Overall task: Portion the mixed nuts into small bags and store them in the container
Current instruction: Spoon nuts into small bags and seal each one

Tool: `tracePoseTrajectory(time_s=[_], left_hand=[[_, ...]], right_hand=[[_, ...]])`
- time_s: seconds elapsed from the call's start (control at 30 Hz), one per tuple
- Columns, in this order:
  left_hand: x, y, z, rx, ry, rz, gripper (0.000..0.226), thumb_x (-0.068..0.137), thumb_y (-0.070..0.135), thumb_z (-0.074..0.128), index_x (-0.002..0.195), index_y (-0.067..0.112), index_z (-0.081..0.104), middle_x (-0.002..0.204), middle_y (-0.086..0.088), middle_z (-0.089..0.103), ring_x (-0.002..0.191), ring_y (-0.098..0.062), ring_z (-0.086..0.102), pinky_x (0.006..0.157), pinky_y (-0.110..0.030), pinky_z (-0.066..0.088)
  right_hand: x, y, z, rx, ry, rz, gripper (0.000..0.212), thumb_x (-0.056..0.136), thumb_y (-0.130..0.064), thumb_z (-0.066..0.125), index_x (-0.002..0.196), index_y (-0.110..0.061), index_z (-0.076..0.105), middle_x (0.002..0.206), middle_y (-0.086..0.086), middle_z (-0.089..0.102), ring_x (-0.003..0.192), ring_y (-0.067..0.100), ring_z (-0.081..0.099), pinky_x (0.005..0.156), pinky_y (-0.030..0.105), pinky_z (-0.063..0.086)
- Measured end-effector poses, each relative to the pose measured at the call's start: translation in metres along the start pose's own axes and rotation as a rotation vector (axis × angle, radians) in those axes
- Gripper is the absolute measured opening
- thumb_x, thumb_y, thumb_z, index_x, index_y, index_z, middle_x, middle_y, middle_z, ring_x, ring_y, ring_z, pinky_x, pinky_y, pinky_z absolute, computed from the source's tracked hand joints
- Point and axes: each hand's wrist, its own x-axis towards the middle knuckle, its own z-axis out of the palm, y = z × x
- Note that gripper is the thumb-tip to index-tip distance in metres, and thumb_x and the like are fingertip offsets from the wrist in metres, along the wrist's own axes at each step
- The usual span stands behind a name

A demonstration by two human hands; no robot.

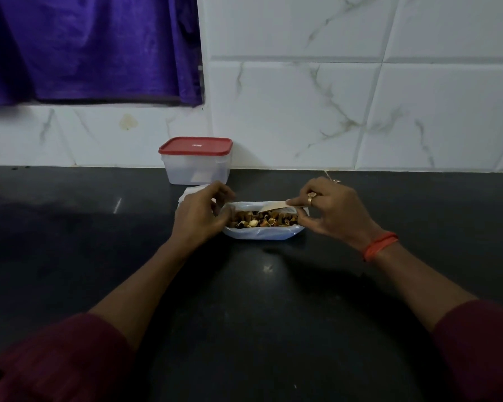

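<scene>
plastic nut bag (262, 232) pinched open by left hand (199, 216); right hand (328, 211) holds spoon (272, 206); container (196, 161) lidded, nothing portioned yet.

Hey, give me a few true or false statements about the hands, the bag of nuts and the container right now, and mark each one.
1. The container has its red lid on. True.
2. The bag of mixed nuts sits inside the container. False: it lies on the dark counter, in front of the container.
3. Both hands are at the bag. True: the left hand at its left end, the right hand at its right.
4. The right hand holds nothing. False: its fingers pinch a pale flat spoon-like piece over the nuts.
</scene>
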Motion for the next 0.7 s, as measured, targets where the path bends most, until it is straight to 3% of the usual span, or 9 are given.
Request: tracePoseTrajectory(time_s=[0.1, 0.2, 0.33, 0.5, 0.7], left_hand=[[0.001, 0.002, 0.007, 0.027, 0.159, -0.021, 0.022, 0.088, 0.029, 0.071, 0.103, 0.032, 0.056, 0.096, 0.015, 0.068, 0.077, -0.004, 0.066, 0.07, -0.037, 0.06], [0.003, 0.004, 0.013, 0.062, 0.195, 0.006, 0.022, 0.088, 0.026, 0.071, 0.099, 0.029, 0.052, 0.094, 0.011, 0.068, 0.077, -0.009, 0.066, 0.069, -0.037, 0.059], [0.004, 0.004, 0.015, 0.109, 0.183, 0.042, 0.018, 0.088, 0.023, 0.071, 0.095, 0.027, 0.055, 0.091, 0.007, 0.07, 0.078, -0.011, 0.066, 0.066, -0.03, 0.056], [0.004, 0.0, 0.012, 0.07, 0.167, 0.059, 0.023, 0.087, 0.025, 0.074, 0.097, 0.029, 0.053, 0.093, 0.008, 0.07, 0.078, -0.009, 0.066, 0.069, -0.03, 0.057], [0.004, 0.001, 0.014, 0.058, 0.161, 0.043, 0.022, 0.088, 0.029, 0.072, 0.1, 0.027, 0.054, 0.094, 0.009, 0.069, 0.077, -0.007, 0.066, 0.069, -0.029, 0.057]], right_hand=[[0.001, -0.001, 0.004, -0.017, -0.009, -0.013, 0.017, 0.085, -0.019, 0.066, 0.094, -0.011, 0.079, 0.083, 0.003, 0.064, 0.07, 0.019, 0.059, 0.058, 0.03, 0.049], [0.002, -0.001, 0.01, -0.082, -0.093, 0.04, 0.026, 0.09, -0.024, 0.058, 0.091, -0.008, 0.079, 0.083, 0.005, 0.063, 0.071, 0.021, 0.059, 0.056, 0.033, 0.051], [0.002, 0.002, 0.012, -0.018, -0.242, 0.203, 0.018, 0.084, -0.019, 0.075, 0.101, -0.012, 0.08, 0.084, 0.005, 0.064, 0.07, 0.023, 0.063, 0.06, 0.033, 0.052], [0.001, 0.001, 0.013, 0.08, -0.318, 0.208, 0.022, 0.089, -0.021, 0.073, 0.107, -0.009, 0.078, 0.088, 0.006, 0.066, 0.068, 0.02, 0.063, 0.062, 0.028, 0.05], [0.002, -0.009, 0.022, 0.001, -0.344, 0.158, 0.022, 0.094, -0.024, 0.067, 0.11, -0.012, 0.077, 0.094, 0.007, 0.063, 0.081, 0.023, 0.06, 0.064, 0.035, 0.05]])
